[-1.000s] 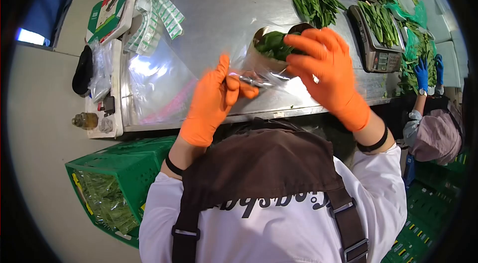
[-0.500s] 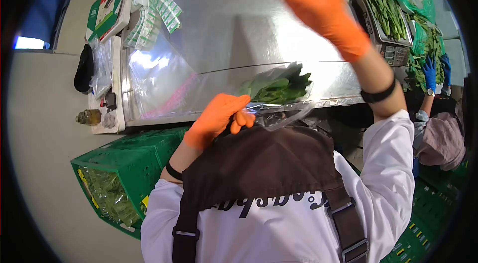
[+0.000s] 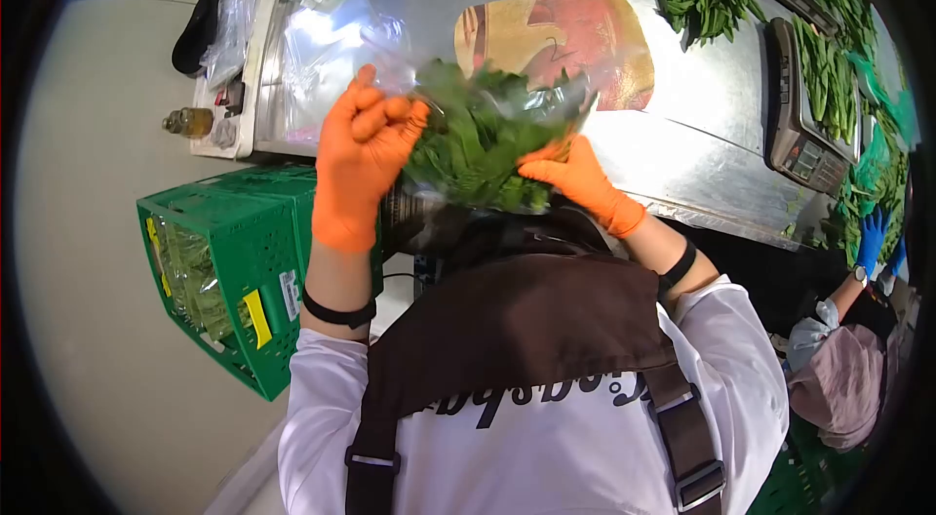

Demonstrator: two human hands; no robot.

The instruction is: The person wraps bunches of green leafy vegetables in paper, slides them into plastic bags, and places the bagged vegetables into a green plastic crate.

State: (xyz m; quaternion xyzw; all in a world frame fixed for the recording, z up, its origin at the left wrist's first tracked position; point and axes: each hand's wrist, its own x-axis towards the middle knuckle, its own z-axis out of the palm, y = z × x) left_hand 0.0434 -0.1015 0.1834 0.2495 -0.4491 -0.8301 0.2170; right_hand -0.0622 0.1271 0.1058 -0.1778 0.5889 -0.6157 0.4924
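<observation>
By steel tabletop (image 3: 721, 139), left hand (image 3: 356, 159) and right hand (image 3: 580, 181) clasp a crinkly, leafy bag (image 3: 473, 144)

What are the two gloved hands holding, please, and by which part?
A clear bag of leafy greens: the left hand holds it at its left edge, the right hand at its lower right side.

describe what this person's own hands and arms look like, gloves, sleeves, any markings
The left hand and right hand wear matching bright orange gloves, close-fitting, creased and reaching past the wrists. Further up, a plain black band circles each forearm: left band, right band. Loose white sleeves begin close behind the bands. No markings can be made out on the gloves.
</observation>
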